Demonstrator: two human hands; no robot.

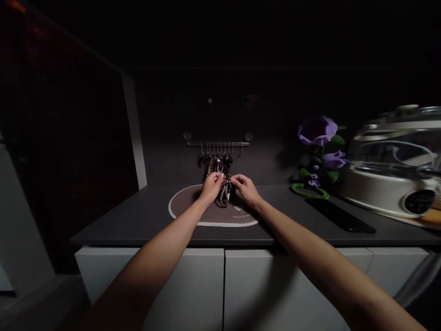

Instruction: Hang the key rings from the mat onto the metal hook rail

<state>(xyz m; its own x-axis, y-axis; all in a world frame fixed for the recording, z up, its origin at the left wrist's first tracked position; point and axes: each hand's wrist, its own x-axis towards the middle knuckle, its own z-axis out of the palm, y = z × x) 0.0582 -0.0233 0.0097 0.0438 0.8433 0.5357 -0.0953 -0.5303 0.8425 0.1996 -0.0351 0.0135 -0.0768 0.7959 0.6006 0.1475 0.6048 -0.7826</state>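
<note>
My left hand [211, 187] and my right hand [245, 188] are raised close together above the mat, both with fingers pinched. Between the fingertips is a keychain [224, 196], with a patterned braided strap and dark pieces dangling below. The fingers of my right hand grip its small metal ring, while my left fingertips pinch the keychain from the other side. Just behind them, a hook rail [217, 144] is fixed to the dark wall, with several keys and keychains hanging from it, one with a pink loop [219, 166]. My fingers partly cover the ring.
An oval brown mat [182, 208] with a pale border lies on the dark counter [131, 220]. To the right stand purple artificial flowers [317, 131], a black flat slab [341, 216] and a white appliance [372, 184]. White cabinet doors [186, 285] are below the counter.
</note>
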